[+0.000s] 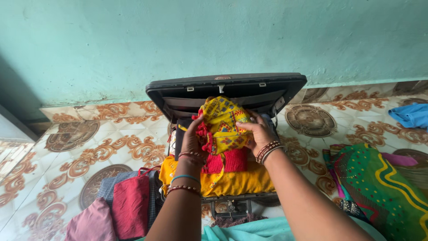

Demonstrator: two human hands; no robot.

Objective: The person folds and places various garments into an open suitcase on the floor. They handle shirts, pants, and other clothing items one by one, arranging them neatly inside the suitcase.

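Brightly yellow embroidered cloth with red tassels.

Soft, even daylight fills the head view, bright without harsh glare. The teal wall darkens into shadow at its left edge, and faint sheen shows on the patterned floor tiles. Wide-angle distortion bends the wall's base line. Focus is fairly sharp at centre; the forearms at the bottom edge look softer.
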